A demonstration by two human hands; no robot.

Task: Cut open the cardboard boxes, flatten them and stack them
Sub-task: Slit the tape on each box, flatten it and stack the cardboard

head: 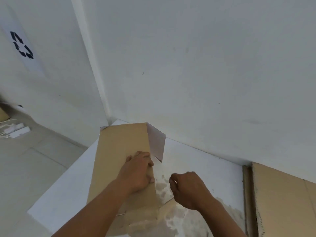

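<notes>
A brown cardboard box [118, 156] lies on the white table [201, 161], long side running away from me, with a pale flap [156, 144] folded out at its far right. My left hand [139, 170] rests on top of the box near its right edge, fingers curling over that edge. My right hand [188, 189] hovers just right of the box above the table, fingers curled in; nothing shows in it. A stack of flattened cardboard [282, 199] lies at the table's right side.
White walls meet in a corner just behind the table. The grey tiled floor [34, 159] lies to the left, with a white power strip and cables [16, 130]. A sheet with a recycling symbol [22, 45] hangs on the left wall.
</notes>
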